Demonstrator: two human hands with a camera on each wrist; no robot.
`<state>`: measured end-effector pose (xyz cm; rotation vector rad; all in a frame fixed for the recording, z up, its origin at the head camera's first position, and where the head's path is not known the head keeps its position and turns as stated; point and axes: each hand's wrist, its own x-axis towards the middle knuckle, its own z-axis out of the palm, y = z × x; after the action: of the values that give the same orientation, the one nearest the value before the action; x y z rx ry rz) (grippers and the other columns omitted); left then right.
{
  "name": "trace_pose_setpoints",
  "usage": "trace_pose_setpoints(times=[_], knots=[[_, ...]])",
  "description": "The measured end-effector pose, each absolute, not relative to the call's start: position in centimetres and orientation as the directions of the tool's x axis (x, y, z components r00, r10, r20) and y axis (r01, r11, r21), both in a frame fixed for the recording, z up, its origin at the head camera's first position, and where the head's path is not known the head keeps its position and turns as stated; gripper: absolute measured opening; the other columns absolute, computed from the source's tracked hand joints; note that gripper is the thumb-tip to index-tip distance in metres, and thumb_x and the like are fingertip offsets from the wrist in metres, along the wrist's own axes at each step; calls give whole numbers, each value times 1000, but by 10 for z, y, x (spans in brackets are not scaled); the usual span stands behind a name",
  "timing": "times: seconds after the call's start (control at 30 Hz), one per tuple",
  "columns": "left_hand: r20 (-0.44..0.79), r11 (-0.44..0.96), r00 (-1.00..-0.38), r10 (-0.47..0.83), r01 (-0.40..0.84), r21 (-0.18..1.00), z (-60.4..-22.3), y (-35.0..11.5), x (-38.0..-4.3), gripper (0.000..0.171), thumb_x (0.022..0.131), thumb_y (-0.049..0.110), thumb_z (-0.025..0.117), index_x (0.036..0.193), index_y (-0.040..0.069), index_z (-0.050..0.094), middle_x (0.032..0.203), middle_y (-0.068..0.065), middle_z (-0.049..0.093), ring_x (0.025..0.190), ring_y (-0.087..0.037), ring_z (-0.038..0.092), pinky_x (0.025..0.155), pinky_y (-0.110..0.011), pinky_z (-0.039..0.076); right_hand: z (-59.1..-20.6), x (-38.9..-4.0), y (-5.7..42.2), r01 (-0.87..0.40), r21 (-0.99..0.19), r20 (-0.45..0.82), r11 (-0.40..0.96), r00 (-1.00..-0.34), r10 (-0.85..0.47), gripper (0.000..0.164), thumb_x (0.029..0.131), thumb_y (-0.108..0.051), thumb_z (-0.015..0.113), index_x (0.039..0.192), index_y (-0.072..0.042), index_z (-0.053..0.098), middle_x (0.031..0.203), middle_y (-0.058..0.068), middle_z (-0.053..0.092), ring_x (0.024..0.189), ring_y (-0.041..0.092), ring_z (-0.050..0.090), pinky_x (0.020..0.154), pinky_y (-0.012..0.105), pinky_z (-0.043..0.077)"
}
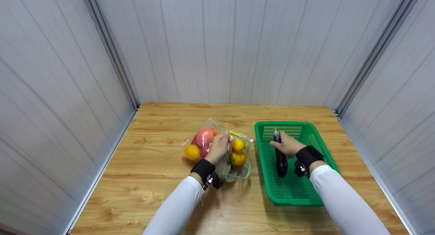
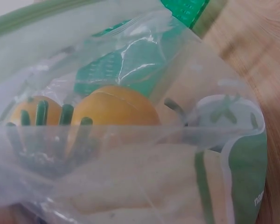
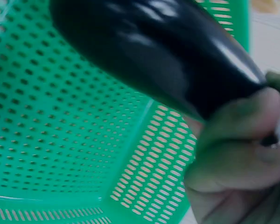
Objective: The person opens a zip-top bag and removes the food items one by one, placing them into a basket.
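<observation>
My right hand (image 1: 289, 145) grips a dark purple eggplant (image 1: 281, 163) near its stem end, thumb and fingers wrapped round it. The eggplant hangs lengthwise over the green basket (image 1: 268, 190); in the right wrist view its glossy body (image 3: 154, 51) crosses the perforated basket wall. With curled fingers my left hand (image 1: 219, 148) holds the edge of a clear zip bag (image 1: 245, 172) with green print. Inside that bag are yellow-orange round pieces (image 1: 238, 146), seen through the plastic in the left wrist view as an orange round piece (image 2: 114, 109). The left fingertips are hidden there.
A second clear bag (image 1: 205, 137), left of my left hand, contains pink, red and orange fruit-like pieces. Everything stands on a wood-grain table (image 1: 146, 187). Pale panel walls (image 1: 217, 48) enclose the table at the back and both sides.
</observation>
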<state>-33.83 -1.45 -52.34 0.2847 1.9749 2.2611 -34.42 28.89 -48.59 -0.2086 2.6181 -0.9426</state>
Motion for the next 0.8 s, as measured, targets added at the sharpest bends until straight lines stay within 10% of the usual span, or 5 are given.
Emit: trace_pose_setpoints(times=[0.3, 0.47, 0.53, 0.7, 0.8], knots=[[90, -118, -972, 216, 65, 991, -525, -15, -338, 47, 121, 22, 33, 81, 8, 54, 53, 8, 43, 42, -4, 37, 42, -20, 31, -508, -341, 275, 9, -547, -411, 837, -874, -260, 79, 108, -18, 66, 151, 25, 15, 85, 11, 59, 50, 12, 54, 49, 25, 52], [85, -105, -974, 210, 64, 992, -525, -15, -337, 48, 121, 23, 33, 80, 9, 55, 54, 8, 45, 43, -3, 38, 42, -19, 32, -513, -340, 275, -34, -492, -415, 870, -870, -268, 23, 108, -11, 66, 99, 7, 56, 72, 4, 53, 55, 14, 64, 59, 31, 63], [83, -105, -973, 215, 61, 993, -525, -14, -337, 48, 121, 23, 33, 80, 9, 55, 54, 8, 45, 43, -4, 38, 42, -20, 32, -516, -337, 277, -36, -477, -442, 878, -854, -274, 30, 108, -9, 66, 81, -8, 52, 68, 2, 53, 58, 14, 65, 61, 30, 63], [82, -100, -972, 219, 61, 993, -524, -15, -338, 49, 121, 22, 33, 80, 9, 56, 54, 8, 44, 42, -4, 37, 42, -20, 33, -525, -333, 278, -15, -492, -460, 870, -844, -275, 12, 106, -6, 66, 100, 3, 61, 82, 12, 67, 64, 20, 68, 63, 33, 64], [78, -105, -971, 226, 55, 993, -524, -16, -337, 49, 121, 22, 32, 79, 9, 56, 54, 8, 44, 42, -4, 37, 42, -20, 32, -525, -333, 276, -66, -487, -394, 871, -874, -286, 30, 105, -7, 68, 126, 12, 59, 108, 26, 70, 82, 30, 74, 73, 41, 66]])
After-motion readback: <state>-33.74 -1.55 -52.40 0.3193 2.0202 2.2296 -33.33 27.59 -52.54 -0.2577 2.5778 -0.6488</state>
